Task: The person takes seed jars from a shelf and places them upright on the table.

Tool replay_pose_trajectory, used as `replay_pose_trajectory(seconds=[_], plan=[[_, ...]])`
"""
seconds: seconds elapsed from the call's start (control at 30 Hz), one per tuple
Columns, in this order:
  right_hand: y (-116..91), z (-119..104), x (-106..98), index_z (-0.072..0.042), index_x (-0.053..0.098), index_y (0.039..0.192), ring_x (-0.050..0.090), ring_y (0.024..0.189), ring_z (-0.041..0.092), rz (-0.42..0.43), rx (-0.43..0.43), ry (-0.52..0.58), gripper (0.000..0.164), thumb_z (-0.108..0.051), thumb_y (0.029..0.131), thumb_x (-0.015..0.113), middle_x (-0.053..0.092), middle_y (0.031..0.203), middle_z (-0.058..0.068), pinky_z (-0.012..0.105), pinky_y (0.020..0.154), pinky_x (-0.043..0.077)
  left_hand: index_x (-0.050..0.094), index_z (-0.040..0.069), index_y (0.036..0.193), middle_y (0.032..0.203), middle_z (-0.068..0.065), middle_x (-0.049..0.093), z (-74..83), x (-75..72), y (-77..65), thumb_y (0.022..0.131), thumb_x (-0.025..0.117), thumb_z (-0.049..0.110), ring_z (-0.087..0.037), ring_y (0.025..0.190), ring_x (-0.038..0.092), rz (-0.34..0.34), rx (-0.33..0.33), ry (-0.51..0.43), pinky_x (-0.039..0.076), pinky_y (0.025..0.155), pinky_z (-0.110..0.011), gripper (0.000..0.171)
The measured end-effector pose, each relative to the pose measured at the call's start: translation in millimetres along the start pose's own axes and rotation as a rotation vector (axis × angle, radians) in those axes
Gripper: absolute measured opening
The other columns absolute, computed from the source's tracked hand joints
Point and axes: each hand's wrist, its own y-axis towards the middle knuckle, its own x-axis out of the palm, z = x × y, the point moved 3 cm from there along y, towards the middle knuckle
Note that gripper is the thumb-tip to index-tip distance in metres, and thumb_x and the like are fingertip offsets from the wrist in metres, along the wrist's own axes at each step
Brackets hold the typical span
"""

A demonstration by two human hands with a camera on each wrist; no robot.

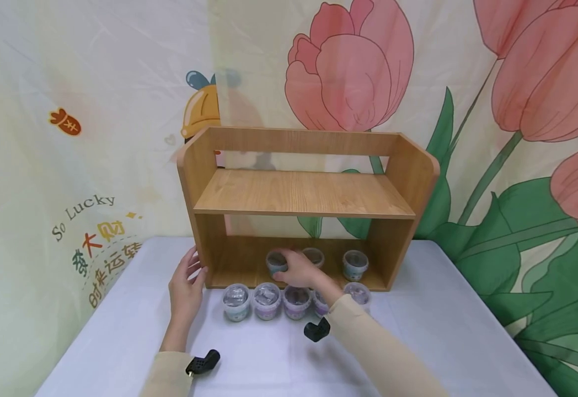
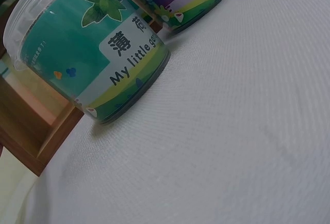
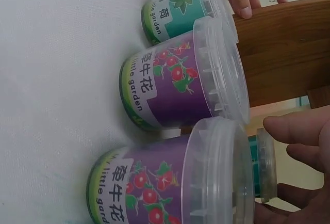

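My right hand [image 1: 301, 270] reaches over the front row onto the lower shelf and holds a teal lidded plastic tub [image 1: 276, 264] by its lid, thumb and fingers on opposite sides. In the right wrist view that teal tub [image 3: 255, 157] shows partly behind a purple one. Two more tubs stand on the same shelf, one [image 1: 314, 257] partly behind the right hand, the other [image 1: 355, 266] nearer the right panel. My left hand [image 1: 186, 289] rests its fingers against the left side panel of the wooden shelf [image 1: 192, 187], holding nothing.
Along the shelf's front edge stands a row of lidded tubs: a teal mint-leaf one [image 2: 87, 53] at the left end, then purple flower-print ones [image 3: 170, 79]. The right forearm crosses over the row's right part. A white cloth [image 1: 259, 364] covers the table.
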Motion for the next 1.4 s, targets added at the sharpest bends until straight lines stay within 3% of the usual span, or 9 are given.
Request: replay_pose_trajectory(seconds=[0.5, 0.87, 1.4], plan=[[11.3, 8.1, 16.0, -0.007, 0.061, 0.145, 0.060, 0.135, 0.035, -0.003, 0.011, -0.009, 0.054, -0.008, 0.093, 0.078, 0.067, 0.141, 0.015, 0.051, 0.117, 0.048, 0.044, 0.030, 0.163, 0.148, -0.016, 0.061, 2.9, -1.1, -0.8, 0.105, 0.066, 0.005, -0.039, 0.132, 0.063, -0.009, -0.028, 0.010, 0.056, 0.105, -0.059, 0.067], [11.9, 12.4, 21.0, -0.008, 0.061, 0.138, 0.063, 0.130, 0.036, 0.054, -0.024, 0.024, 0.054, 0.001, 0.088, 0.080, 0.068, 0.135, 0.015, 0.054, 0.112, 0.051, 0.043, 0.033, 0.163, 0.148, -0.015, 0.061, 3.2, -1.3, -0.3, 0.105, 0.066, 0.006, -0.037, 0.132, 0.063, -0.009, -0.029, 0.013, 0.057, 0.105, -0.057, 0.068], [13.2, 21.8, 23.5, -0.013, 0.059, 0.143, 0.058, 0.137, 0.035, 0.058, 0.010, 0.068, 0.057, 0.001, 0.091, 0.080, 0.064, 0.142, 0.015, 0.053, 0.118, 0.046, 0.044, 0.030, 0.163, 0.148, -0.017, 0.061, 4.2, -1.9, -1.4, 0.104, 0.066, 0.004, -0.040, 0.132, 0.063, -0.005, -0.021, 0.020, 0.056, 0.104, -0.059, 0.068]])
